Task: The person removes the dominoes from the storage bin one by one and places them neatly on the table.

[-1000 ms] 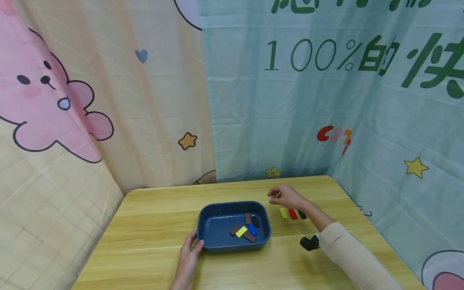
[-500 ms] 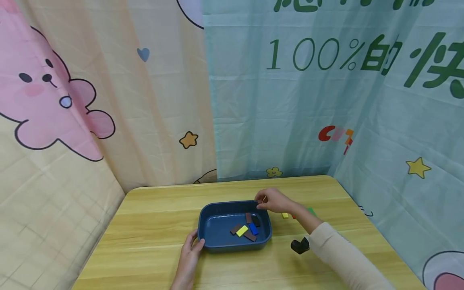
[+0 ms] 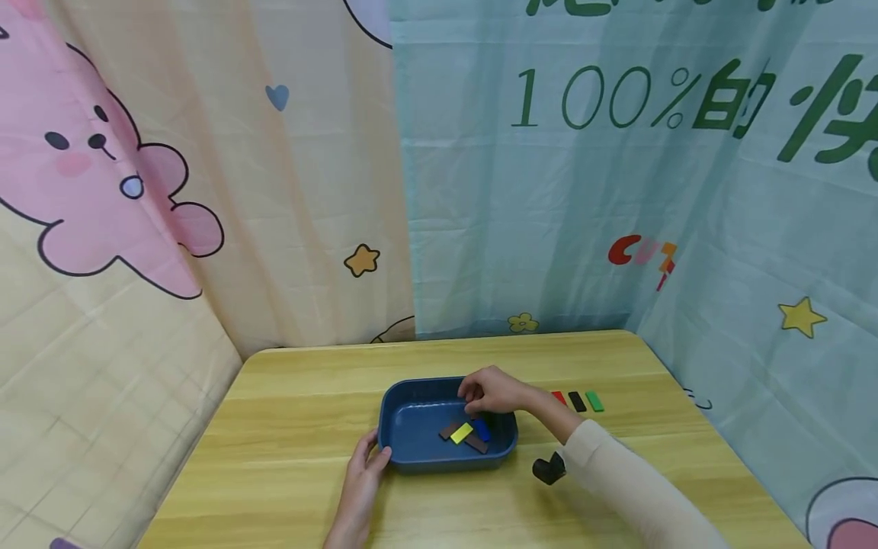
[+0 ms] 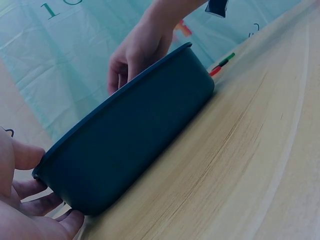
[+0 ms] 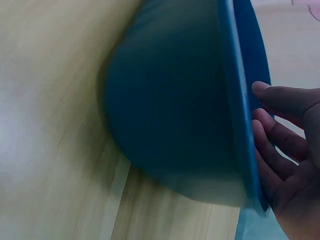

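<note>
A dark blue rectangular bin (image 3: 411,463) stands on the table. My left hand (image 3: 363,474) grips its near left corner, thumb (image 4: 29,156) at the rim and fingers on the outer wall. Over the bin's far right part hangs my right hand (image 3: 495,390), fingers bent and pointing down. In the right wrist view its thumb (image 5: 285,97) and fingers stand apart at the rim, and I see nothing between them. On the bin's floor lie small flat blocks: a yellow block (image 3: 462,434), a blue block (image 3: 482,430) and brown blocks (image 3: 476,443). Part of the floor is hidden by my hand.
Right of the bin, a red block (image 3: 559,397), a black block (image 3: 577,401) and a green block (image 3: 594,401) lie in a row on the wooden table (image 3: 288,427). A black device (image 3: 549,468) sits at my right wrist. Printed curtains (image 3: 315,191) hang behind the table.
My right hand has moved left, from beyond the bin's right side to over its inside. The green block has come into sight; the yellow one in the row is now hidden. The left hand keeps its grip.
</note>
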### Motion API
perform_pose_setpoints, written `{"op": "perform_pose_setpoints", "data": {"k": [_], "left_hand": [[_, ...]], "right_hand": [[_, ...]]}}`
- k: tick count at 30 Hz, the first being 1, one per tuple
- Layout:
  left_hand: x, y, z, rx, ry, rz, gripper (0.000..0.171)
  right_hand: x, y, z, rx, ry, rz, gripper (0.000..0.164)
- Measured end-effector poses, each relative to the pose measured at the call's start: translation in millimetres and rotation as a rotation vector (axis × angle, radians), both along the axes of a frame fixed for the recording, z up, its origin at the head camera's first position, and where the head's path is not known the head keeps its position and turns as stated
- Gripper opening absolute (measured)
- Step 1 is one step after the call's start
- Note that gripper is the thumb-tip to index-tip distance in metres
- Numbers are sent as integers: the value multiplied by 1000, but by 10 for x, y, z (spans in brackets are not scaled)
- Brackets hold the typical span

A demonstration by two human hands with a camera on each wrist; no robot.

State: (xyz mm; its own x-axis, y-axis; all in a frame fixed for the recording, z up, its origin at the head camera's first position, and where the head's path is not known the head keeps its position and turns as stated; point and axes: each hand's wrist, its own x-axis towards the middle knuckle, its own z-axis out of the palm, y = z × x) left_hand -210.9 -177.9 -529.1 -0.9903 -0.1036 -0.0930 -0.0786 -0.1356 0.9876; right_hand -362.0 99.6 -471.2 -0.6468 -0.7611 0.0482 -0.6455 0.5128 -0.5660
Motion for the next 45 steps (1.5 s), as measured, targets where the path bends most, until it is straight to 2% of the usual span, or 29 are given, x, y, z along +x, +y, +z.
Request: {"op": "perform_pose_setpoints", "data": {"k": [6,17,25,30,37,45], "left_hand": [[-6,4,7,-5,-9,11,48],[-8,10,-2,-17,-7,2,48],[-1,14,-4,-7,13,3,45],[5,16,8,-14,15,10,44],[15,17,5,-15,19,8,42],[5,6,2,-13,17,7,42]], "right_hand": [[-92,-246,-54,128,-36,94,23],[-166,-473,-100,277,-106,124,21],[-154,-527,-164,332,-90,149,17],[-143,-570,-135,364,-78,153,15],[-123,-656,-78,438,-62,190,21],[-117,-738,-6,526,-83,200,24]]}}
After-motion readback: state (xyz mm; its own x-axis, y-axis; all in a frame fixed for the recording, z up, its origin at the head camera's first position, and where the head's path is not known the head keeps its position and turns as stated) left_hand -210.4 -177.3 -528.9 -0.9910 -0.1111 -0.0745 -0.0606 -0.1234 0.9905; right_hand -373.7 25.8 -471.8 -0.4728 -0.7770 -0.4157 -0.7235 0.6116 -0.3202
